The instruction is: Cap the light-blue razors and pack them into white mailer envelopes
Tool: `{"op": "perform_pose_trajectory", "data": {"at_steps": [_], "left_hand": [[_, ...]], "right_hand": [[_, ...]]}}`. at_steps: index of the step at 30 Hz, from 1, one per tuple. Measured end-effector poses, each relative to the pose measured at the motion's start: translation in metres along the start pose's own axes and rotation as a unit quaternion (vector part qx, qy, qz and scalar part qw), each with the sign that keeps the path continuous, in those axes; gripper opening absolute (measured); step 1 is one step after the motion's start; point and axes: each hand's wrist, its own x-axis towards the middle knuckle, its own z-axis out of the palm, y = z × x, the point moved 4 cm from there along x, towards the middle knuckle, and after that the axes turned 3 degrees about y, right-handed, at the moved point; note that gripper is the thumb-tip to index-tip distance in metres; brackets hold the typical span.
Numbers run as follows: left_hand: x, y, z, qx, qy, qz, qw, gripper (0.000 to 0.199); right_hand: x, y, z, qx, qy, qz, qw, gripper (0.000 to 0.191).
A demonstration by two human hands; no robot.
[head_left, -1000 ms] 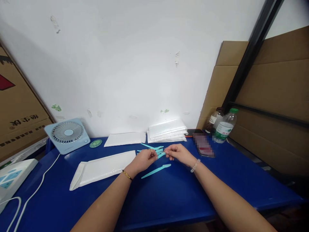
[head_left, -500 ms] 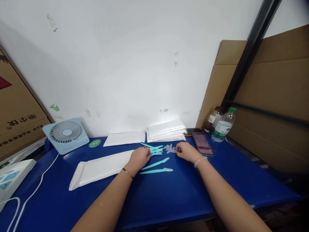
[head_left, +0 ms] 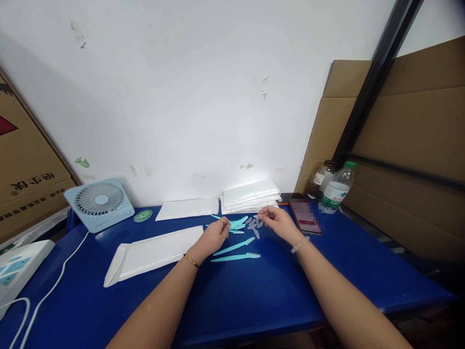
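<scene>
My left hand (head_left: 217, 235) is closed in a pinch at a small heap of turquoise eyebrow razors (head_left: 238, 224), gripping one by its handle end. Two more eyebrow razors (head_left: 238, 258) lie side by side nearer to me. Just right of the heap are several small translucent plastic caps (head_left: 252, 226). Over them my right hand (head_left: 279, 223) pinches what looks like one such cap, partly hidden by the fingertips. A white padded mailer (head_left: 156, 254) lies flat to the left, close to my left wrist.
Against the wall are another mailer (head_left: 187, 208) and a stack of mailers (head_left: 250, 194). A phone (head_left: 305, 215), a green-capped bottle (head_left: 337, 189) and a brown-capped bottle (head_left: 322, 178) stand at right. A blue fan (head_left: 101, 201) with a cord and a green disc (head_left: 143, 215) occupy the left.
My right hand has shifted slightly left and away from me over the caps, which lie differently. My left hand has risen slightly, and some razors in the heap have shifted.
</scene>
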Motion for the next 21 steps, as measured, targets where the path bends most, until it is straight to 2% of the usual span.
{"op": "perform_pose_trajectory", "data": {"at_steps": [4,9,15,21], "left_hand": [[-0.001,0.002,0.0,-0.005,-0.003,0.009,1.0,0.025],[-0.001,0.004,0.001,0.007,-0.012,0.01,1.0,0.025],[-0.002,0.007,-0.001,0.011,-0.022,-0.007,1.0,0.024],[-0.002,0.008,-0.002,0.015,-0.024,-0.002,1.0,0.022]], "right_hand": [[-0.001,-0.004,0.007,0.106,-0.033,0.018,0.994,0.035],[-0.003,-0.005,0.012,0.128,-0.051,0.021,0.99,0.035],[-0.001,-0.003,0.009,0.138,-0.006,0.028,0.99,0.037],[-0.002,0.001,0.01,0.16,0.009,0.061,0.985,0.04]]}}
